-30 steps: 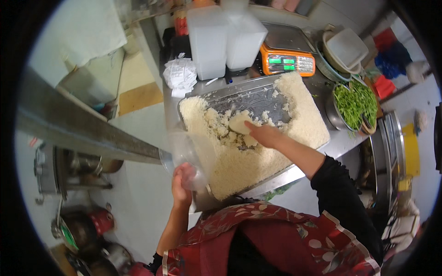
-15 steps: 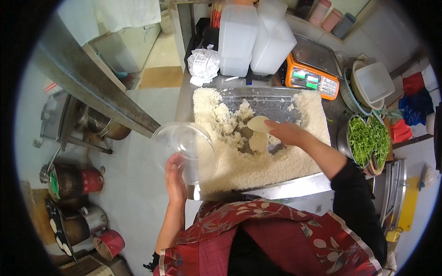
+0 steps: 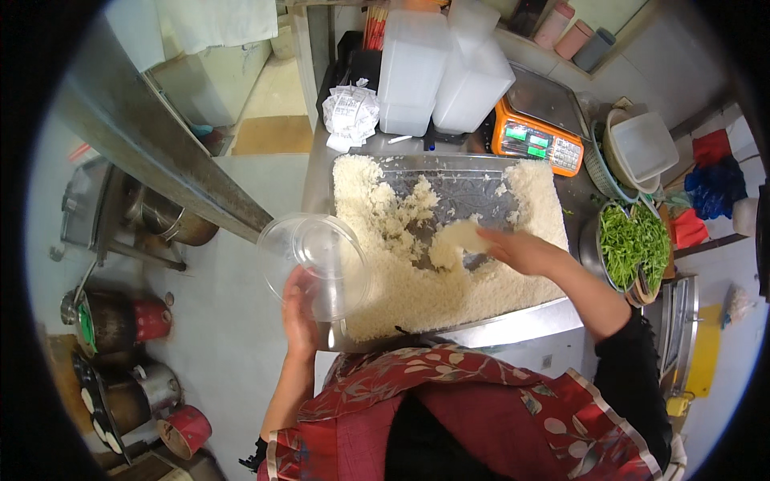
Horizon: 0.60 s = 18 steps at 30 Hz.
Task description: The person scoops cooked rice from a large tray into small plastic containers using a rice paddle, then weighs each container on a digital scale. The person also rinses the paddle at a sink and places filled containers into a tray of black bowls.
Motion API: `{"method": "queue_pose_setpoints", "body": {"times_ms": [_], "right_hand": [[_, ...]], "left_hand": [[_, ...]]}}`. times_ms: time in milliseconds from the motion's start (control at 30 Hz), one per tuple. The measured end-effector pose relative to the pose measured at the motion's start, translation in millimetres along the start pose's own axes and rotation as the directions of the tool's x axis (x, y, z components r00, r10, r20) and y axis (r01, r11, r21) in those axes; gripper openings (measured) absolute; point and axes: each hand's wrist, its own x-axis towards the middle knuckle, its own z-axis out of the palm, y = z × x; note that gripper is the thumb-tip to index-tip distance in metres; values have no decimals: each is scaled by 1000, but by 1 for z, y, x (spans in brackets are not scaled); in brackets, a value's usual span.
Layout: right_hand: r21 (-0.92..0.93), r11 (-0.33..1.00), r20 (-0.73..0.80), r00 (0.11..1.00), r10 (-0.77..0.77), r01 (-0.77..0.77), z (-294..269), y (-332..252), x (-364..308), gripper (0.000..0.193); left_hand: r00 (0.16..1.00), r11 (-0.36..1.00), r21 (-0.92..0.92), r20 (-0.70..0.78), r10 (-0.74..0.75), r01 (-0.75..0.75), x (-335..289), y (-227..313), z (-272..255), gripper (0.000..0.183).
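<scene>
Rice (image 3: 433, 301) is touched by a paddle (image 3: 468, 233) pinched in fingers of the right hand (image 3: 523, 253); a bowl (image 3: 335, 268) is clasped by the left hand's (image 3: 298, 315) fingers, seemingly for nearness.

1. Exposure: bright mid-view, whitish light, seemingly from above.
2. Rice (image 3: 457, 309) ran pale; rice paddle (image 3: 459, 236) nearly blended into it.
3. Glare: strong along the steel table's front edge (image 3: 533, 321), small highlights on the clear plastic bowl (image 3: 341, 280).
4. Orange scale's green displays (image 3: 516, 133) glowed.
5. Dim: lower-left pots (image 3: 119, 321); black sleeve (image 3: 634, 370) lost detail.
6. Right hand (image 3: 517, 250) looked slightly soft.
7. Fisheye: black surround, straight edges bowed near the rim, fine detail mushy there.
</scene>
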Motion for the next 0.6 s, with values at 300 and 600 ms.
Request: {"method": "queue_pose_setpoints", "body": {"times_ms": [300, 600], "right_hand": [[3, 991, -24, 991, 134, -134, 23, -19, 44, 47], [51, 998, 207, 978, 28, -40, 59, 1, 15, 49]], "left_hand": [[990, 978, -155, 40, -136, 141, 4, -23, 11, 47], [994, 980, -170, 56, -92, 101, -14, -40, -1, 47]]}}
